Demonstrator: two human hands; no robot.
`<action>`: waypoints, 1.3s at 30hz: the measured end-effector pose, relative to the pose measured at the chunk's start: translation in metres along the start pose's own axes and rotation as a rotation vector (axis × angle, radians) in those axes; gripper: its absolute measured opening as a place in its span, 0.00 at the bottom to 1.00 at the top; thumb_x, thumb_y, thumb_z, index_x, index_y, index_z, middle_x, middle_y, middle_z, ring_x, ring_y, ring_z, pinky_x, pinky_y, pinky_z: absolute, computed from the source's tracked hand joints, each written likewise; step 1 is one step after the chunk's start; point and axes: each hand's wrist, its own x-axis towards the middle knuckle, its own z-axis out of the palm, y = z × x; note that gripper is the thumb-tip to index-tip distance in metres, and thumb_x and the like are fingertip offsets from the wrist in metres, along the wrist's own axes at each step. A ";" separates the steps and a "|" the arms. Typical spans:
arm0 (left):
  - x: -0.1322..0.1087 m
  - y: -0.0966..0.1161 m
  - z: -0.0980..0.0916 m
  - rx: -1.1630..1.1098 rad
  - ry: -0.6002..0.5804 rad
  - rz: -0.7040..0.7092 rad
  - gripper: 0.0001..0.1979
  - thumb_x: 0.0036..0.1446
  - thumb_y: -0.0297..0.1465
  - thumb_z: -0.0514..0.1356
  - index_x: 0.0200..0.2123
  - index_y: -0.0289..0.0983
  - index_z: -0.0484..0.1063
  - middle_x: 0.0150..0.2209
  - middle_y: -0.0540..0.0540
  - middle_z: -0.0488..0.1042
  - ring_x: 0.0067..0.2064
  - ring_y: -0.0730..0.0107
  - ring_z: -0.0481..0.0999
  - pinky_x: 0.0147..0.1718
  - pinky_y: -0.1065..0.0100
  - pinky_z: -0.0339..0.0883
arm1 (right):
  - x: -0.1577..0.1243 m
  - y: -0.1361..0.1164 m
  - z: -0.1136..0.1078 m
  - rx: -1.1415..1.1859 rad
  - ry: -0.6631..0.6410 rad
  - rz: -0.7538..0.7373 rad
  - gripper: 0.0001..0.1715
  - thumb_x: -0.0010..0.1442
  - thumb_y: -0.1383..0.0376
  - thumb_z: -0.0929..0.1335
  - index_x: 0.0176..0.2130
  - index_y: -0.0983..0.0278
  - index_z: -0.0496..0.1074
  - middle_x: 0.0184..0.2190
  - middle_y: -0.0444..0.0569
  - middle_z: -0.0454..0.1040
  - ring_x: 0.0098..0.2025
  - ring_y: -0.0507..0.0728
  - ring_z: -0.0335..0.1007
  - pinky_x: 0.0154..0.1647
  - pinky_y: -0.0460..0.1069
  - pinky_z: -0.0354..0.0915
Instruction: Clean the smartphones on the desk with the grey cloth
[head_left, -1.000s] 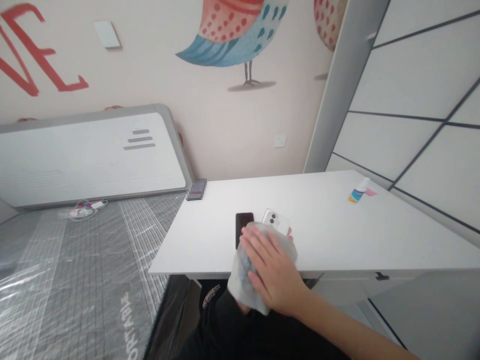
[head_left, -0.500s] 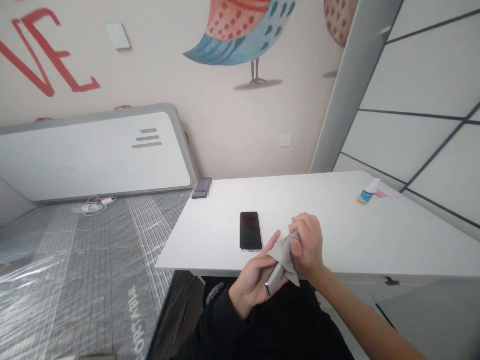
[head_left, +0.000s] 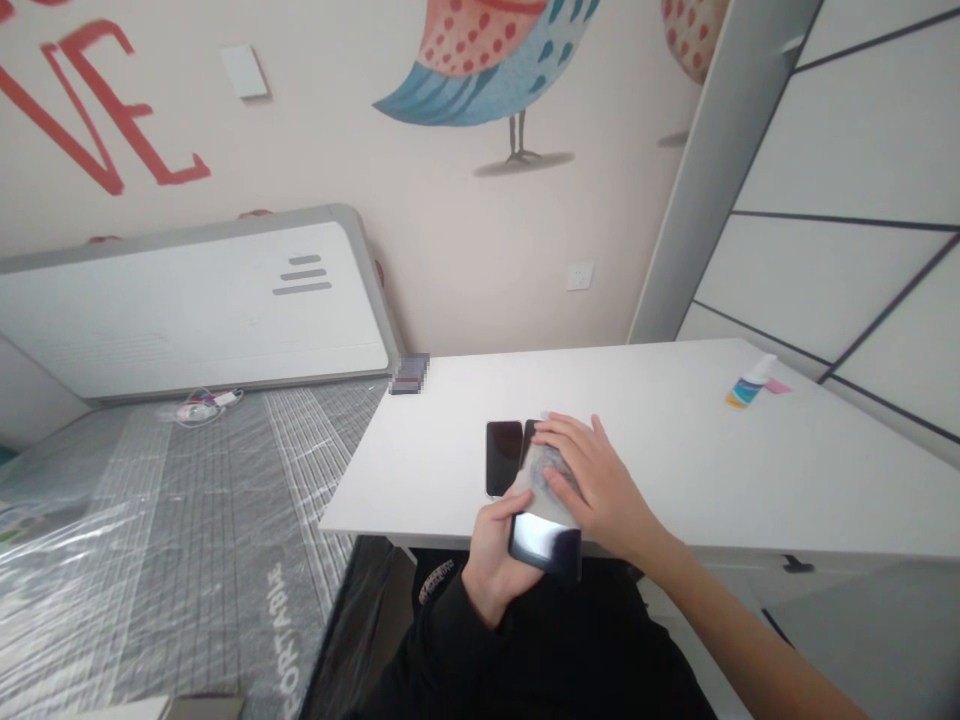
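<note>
My left hand (head_left: 496, 556) grips a dark-screened phone (head_left: 546, 545) by its left edge, screen up, over the near edge of the white table (head_left: 675, 460). My right hand (head_left: 592, 482) lies flat on top of it, fingers stretched out, pressing a grey cloth (head_left: 546, 480) onto the screen. A second black phone (head_left: 502, 457) lies face up on the table just left of my hands.
A small spray bottle (head_left: 747, 383) with a pink slip beside it sits at the table's far right. A small dark object (head_left: 410, 374) rests at the far left corner. A plastic-wrapped mattress (head_left: 172, 540) lies left of the table. A drawer handle (head_left: 796, 565) shows under the table's front.
The phone in my left hand has turned from edge-on to screen up. My right hand went from pinching the cloth around it to lying flat on the screen.
</note>
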 end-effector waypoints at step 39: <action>-0.005 0.002 0.009 -0.019 -0.025 -0.032 0.33 0.73 0.51 0.43 0.56 0.37 0.78 0.56 0.41 0.80 0.68 0.57 0.69 0.69 0.60 0.56 | -0.004 -0.031 0.012 -0.269 -0.094 -0.058 0.37 0.71 0.62 0.61 0.71 0.78 0.57 0.74 0.65 0.54 0.76 0.70 0.48 0.74 0.66 0.56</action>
